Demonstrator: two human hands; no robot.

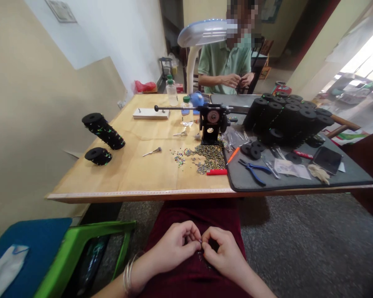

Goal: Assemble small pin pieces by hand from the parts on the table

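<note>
Over my lap, in dark red cloth (161, 231), my two hands meet fingertip to fingertip. Thumb and index finger of my left hand (179, 244) are pinched together, and bracelets circle that wrist. My right hand (224, 251) makes the same pinch right beside it, touching or nearly touching the left fingertips. Whatever lies between the fingers is too small to name; a tiny dark and reddish speck shows there. Beyond my hands, on the table (127, 174), lie a heap of small metallic pieces (213, 157), coloured beads (179, 158) and a red-handled tool (216, 172).
A black clamp device (210, 124) stands mid-table under a lamp (205, 33). Black foam cylinders (279, 116) crowd the grey mat (245, 182), near blue pliers (255, 170). Another foam roll (104, 131) stands left. Opposite sits a person (224, 66). A green stool (65, 248) is at left.
</note>
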